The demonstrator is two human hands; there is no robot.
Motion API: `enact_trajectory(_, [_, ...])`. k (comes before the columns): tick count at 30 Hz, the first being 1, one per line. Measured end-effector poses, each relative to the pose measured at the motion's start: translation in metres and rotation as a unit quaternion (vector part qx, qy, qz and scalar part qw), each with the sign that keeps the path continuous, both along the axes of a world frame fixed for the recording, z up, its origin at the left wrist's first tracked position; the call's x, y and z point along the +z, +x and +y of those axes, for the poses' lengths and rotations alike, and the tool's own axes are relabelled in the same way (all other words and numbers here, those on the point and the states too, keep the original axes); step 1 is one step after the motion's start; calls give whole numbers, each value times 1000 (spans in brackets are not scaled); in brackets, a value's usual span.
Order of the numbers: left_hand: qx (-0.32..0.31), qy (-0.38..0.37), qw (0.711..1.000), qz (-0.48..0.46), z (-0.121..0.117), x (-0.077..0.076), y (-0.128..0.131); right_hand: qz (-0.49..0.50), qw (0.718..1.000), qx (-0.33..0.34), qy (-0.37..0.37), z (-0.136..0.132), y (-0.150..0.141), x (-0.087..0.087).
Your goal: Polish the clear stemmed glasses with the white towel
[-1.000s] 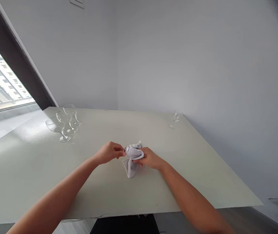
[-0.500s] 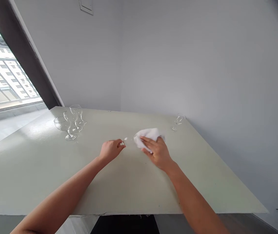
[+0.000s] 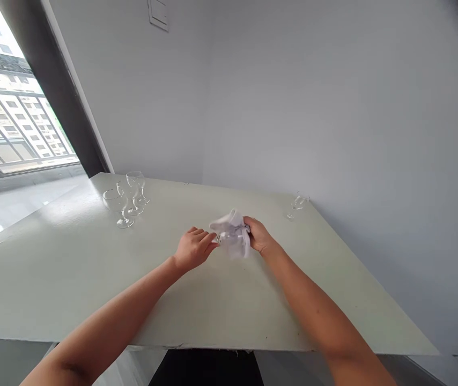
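My left hand [image 3: 195,249] is closed on the foot end of a stemmed glass [image 3: 220,239], which lies sideways in the air with its clear stem pointing right. A crumpled white cloth [image 3: 234,222] covers or surrounds most of the bowl, so its shape is hard to make out. My right hand [image 3: 259,236] grips the cloth at its right side, fingers partly hidden behind the folds. Both hands are over the middle of the pale table [image 3: 197,316].
Several stemmed glasses, among them a wide-bowled one [image 3: 116,202], stand upright at the table's back left. A smaller stemmed glass [image 3: 296,203] is at the back right, close to the grey wall [image 3: 353,134]. A window [image 3: 15,102] is at the far left.
My right hand has brought the cloth left onto the glass, and its palm has turned from lying over the cloth to gripping its right side. My left hand has shifted slightly right; the view has moved a little.
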State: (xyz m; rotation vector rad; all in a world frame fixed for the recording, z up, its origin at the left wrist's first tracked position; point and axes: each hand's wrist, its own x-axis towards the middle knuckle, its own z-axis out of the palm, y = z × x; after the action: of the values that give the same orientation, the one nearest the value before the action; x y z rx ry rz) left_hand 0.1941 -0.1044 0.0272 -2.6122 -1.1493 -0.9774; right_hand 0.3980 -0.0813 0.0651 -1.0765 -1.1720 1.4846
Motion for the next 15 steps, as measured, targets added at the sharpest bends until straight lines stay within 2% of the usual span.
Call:
enact_trajectory(4, [103,-93,980,-141,2,1,0,103,993,-56,-7,-5,-34,-11])
enact_trajectory(7, [123,-147,957,-216,1,0,3,192,980,-57,17,-20,-66,-18])
enact_trajectory(9, [123,-140,951,-247,0,-1,7,211,976,-55,29,-27,-81,-24])
enact_trajectory(11, [138,-103,954,-244,-2,-2,10,179,981,-65,25,-29,-90,-30])
enact_trajectory(15, [181,-11,971,-155,-7,-3,16,138,986,-91,-1,-28,-92,-42])
